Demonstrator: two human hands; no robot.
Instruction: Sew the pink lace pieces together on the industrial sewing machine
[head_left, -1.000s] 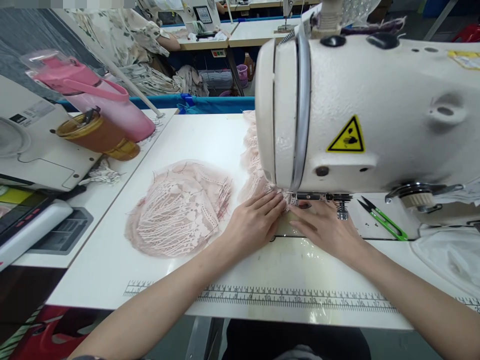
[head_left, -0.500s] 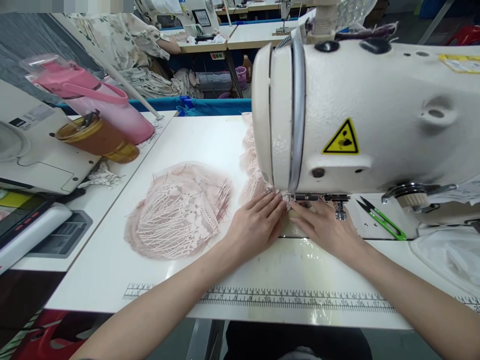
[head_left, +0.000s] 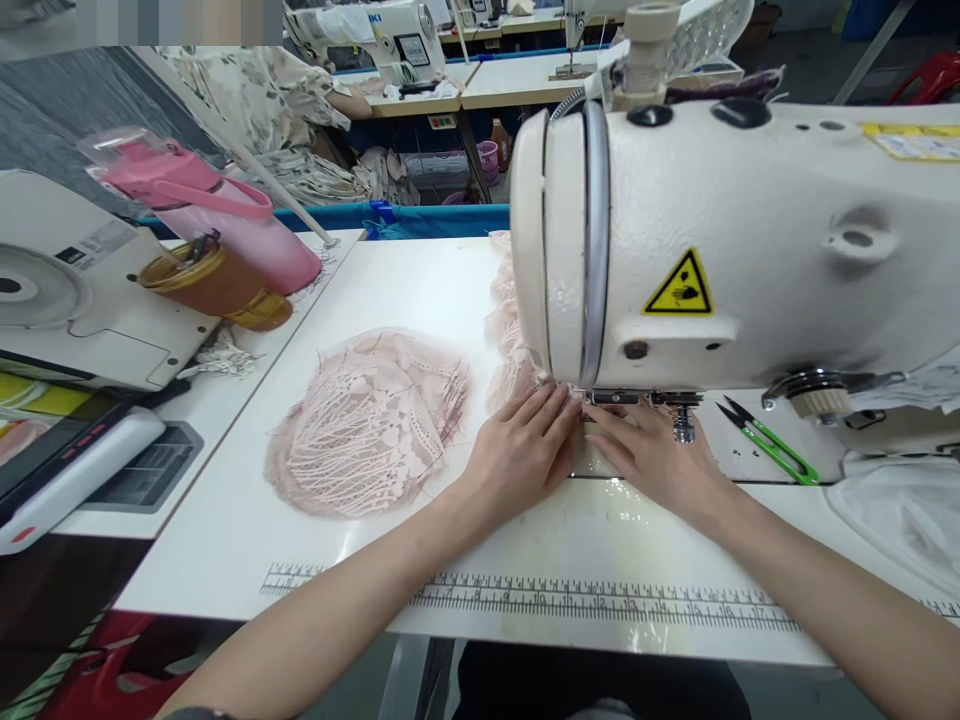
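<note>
At the sewing machine (head_left: 630, 250), my left hand (head_left: 521, 440) lies palm down, its fingers stretched flat over the near end of a pale pink lace strip (head_left: 512, 335). The strip runs back along the left of the machine head. My right hand (head_left: 656, 455) rests to the right of the needle area, fingers extended toward the lace and partly hidden under the machine. The needle and presser foot are hard to make out behind the machine's lower edge and my fingertips. To the left lies a rounded pile of pink lace (head_left: 367, 425) with loose threads.
Green thread snips (head_left: 772, 440) lie right of my right hand, near white cloth (head_left: 900, 510). A printed ruler (head_left: 525, 595) runs along the table's front. Leftward stand a pink bottle (head_left: 232, 225), a brown cup (head_left: 217, 285) and another machine (head_left: 90, 280). A person in patterned clothing sits behind.
The whole view has shifted slightly right and down. Both hands keep nearly the same flat pose by the needle area.
</note>
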